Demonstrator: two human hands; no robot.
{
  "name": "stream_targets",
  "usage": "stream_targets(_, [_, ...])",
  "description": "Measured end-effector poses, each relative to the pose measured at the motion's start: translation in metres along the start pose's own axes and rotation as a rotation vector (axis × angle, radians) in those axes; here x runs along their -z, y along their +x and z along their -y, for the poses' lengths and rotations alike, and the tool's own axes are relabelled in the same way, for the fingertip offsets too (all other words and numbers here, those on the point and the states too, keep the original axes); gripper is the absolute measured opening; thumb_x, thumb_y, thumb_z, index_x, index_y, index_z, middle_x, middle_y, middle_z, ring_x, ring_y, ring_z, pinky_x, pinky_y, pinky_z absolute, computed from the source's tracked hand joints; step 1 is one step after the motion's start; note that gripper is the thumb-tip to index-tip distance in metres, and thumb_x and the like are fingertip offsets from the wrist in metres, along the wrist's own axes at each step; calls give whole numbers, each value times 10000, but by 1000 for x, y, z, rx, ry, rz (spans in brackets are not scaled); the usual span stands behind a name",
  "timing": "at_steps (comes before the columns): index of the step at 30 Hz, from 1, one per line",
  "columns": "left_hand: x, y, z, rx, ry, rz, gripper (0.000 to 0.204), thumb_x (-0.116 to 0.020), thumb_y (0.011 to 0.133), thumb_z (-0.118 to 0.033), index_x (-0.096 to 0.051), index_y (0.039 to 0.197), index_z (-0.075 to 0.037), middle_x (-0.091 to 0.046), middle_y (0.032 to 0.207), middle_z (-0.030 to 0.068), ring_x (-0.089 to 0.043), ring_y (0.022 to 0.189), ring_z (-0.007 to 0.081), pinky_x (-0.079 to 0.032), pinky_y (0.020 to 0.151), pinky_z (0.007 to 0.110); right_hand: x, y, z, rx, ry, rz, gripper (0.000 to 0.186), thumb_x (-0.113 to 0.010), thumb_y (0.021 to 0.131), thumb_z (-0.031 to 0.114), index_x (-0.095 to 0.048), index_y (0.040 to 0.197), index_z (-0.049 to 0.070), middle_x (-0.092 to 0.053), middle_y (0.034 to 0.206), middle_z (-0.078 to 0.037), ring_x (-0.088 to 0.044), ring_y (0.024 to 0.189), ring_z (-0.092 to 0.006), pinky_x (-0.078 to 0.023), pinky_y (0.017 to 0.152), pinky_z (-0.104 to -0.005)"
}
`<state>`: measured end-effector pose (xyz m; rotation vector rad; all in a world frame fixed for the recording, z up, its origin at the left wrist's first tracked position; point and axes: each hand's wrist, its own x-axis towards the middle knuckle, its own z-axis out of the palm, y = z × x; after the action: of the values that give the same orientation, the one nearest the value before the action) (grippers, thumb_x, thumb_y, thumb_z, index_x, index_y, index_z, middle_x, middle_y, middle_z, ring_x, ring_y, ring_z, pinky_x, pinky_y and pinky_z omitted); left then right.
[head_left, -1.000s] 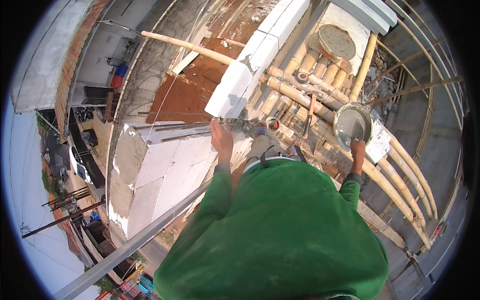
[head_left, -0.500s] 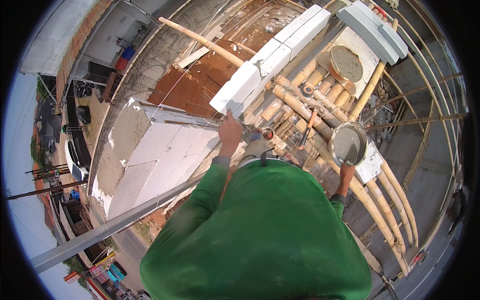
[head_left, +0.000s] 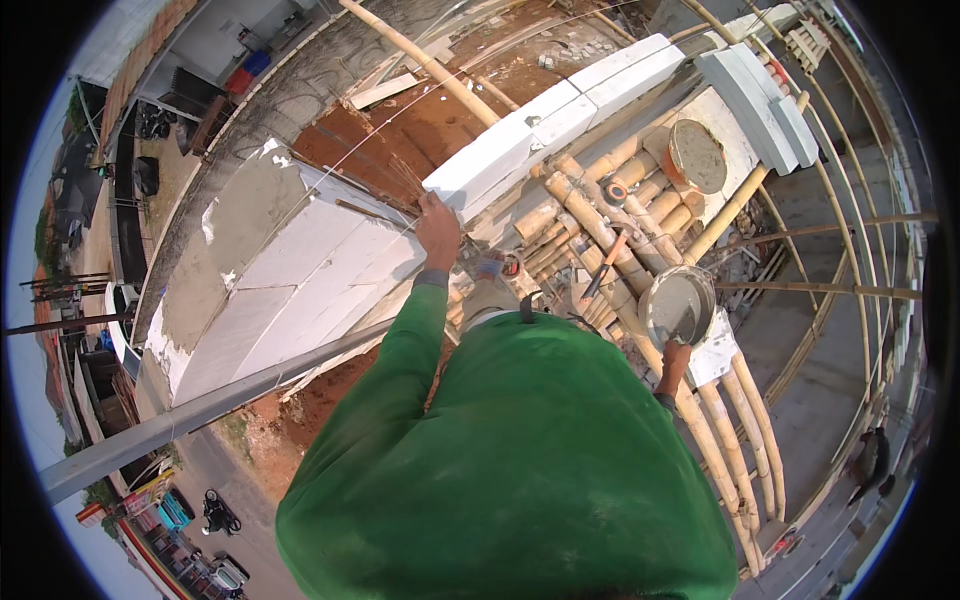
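My left hand (head_left: pixel 437 232) is at the near end of a row of white blocks (head_left: pixel 500 150), its fingers against the end block's corner. It appears to hold nothing. On the right, my right hand (head_left: pixel 676 360) is closed at the rim of a round bucket (head_left: pixel 655 300) of grey wet mortar. It grips a trowel (head_left: pixel 686 328) whose blade dips into the mortar; the handle is mostly hidden by my fingers. A hammer (head_left: pixel 606 264) with an orange-and-black handle lies on the bamboo poles (head_left: pixel 600 225) between my hands.
A second mortar bucket (head_left: pixel 697 157) stands farther off, near stacked grey-white blocks (head_left: pixel 757 105). A tape measure (head_left: pixel 616 190) rests on the bamboo. A partly plastered white block wall (head_left: pixel 300 270) and a metal beam (head_left: pixel 220 410) are left. Bamboo scaffold poles (head_left: pixel 745 430) run along the right.
My left hand has shifted from a pointing finger over the end block to its near corner. My right hand stays at the bucket with the trowel. The view has turned slightly.
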<state>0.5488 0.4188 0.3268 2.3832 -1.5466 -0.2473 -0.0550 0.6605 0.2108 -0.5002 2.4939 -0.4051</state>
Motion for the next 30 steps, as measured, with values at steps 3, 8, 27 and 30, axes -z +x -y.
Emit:
stream_targets(3, [-4,11,8,-44,107,-6,410,-748,965,-250,-628,1265,3,-669,1273,180,-765,941,389,-639,782,465,1,-6,10,47,-87,-51,428,-652,817,258,-734,1047,-94,-747,995,-335,-725,1037,-500,-552,852,-538])
stream_targets(8, [-10,11,15,-100,130,-62,296,-700,990,-229,-674,1184,-7,-713,1185,163,-775,879,375,-638,724,454,1,-25,19,96,-164,-198,500,-680,785,274,-719,1037,-156,-723,991,-391,-735,986,-518,-560,865,-532])
stream_targets(27, [-36,10,26,-58,15,-166,349,-666,962,-241,-706,1256,-58,-738,1232,85,-766,848,353,-624,726,464,7,-36,49,178,-335,-125,387,-686,839,229,-736,1018,-111,-723,1043,-362,-701,1049,-523,-557,868,-571])
stream_targets(30, [-36,10,26,-55,-12,-159,379,-650,940,-191,-698,1290,-53,-745,1216,98,-772,850,355,-630,733,460,6,-31,53,162,-341,-110,387,-688,834,227,-734,1017,-111,-727,1049,-356,-701,1051,-523,-560,867,-567])
